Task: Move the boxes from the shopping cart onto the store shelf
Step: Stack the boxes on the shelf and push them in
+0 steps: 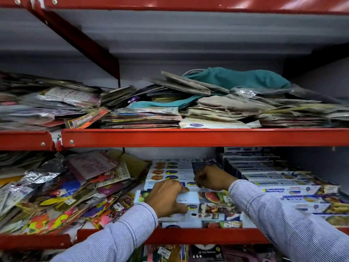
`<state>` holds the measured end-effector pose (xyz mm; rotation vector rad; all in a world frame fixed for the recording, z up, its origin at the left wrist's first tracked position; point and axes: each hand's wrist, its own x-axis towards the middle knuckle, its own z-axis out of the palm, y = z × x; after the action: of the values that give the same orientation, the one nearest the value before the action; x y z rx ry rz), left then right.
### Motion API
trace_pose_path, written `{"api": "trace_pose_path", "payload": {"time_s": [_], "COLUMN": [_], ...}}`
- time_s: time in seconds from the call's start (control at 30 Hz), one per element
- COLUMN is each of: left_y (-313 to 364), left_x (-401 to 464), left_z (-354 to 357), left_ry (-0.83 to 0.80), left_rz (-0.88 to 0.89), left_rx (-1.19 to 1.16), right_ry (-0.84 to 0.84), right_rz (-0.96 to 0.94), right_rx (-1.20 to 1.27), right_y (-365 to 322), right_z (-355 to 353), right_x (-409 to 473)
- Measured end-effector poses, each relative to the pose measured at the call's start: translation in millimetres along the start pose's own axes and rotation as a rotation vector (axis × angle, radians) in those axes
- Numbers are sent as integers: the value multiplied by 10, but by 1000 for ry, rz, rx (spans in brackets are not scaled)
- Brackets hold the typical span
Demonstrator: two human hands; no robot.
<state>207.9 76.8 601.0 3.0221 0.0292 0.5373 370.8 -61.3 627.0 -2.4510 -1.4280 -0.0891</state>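
Note:
A long white box with fruit pictures point(213, 203) lies at the front of the lower red shelf point(207, 235). My left hand point(166, 198) grips its left part, fingers over the top edge and thumb on the front face. My right hand point(209, 177) is curled over the box's far edge, knuckles up. Behind it lie more flat food-wrap boxes point(170, 172). To the right stands a stack of similar blue-and-white boxes point(272, 178). The shopping cart is not in view.
Loose colourful packets point(62, 195) pile up on the left of the lower shelf. The upper shelf point(188, 137) holds heaps of flat packets and a teal cloth bag point(238, 78). More goods point(205, 253) sit below the lower shelf.

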Motion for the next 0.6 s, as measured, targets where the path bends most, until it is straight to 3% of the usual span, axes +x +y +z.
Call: {"api": "trace_pose_path", "payload": {"time_s": [0.23, 0.4, 0.6], "left_y": [-118, -87, -135], "left_x": [183, 113, 71], "left_z": [340, 523, 642], "left_ry": [68, 228, 268], "left_rz": [-34, 23, 40], "left_rx": [-40, 151, 136], "right_ry": [54, 242, 411], "right_rz": [-4, -41, -69], "right_rx": [17, 13, -126], "right_y": [85, 126, 83], "right_z": [118, 401, 597], "right_x": [-217, -410, -558]}}
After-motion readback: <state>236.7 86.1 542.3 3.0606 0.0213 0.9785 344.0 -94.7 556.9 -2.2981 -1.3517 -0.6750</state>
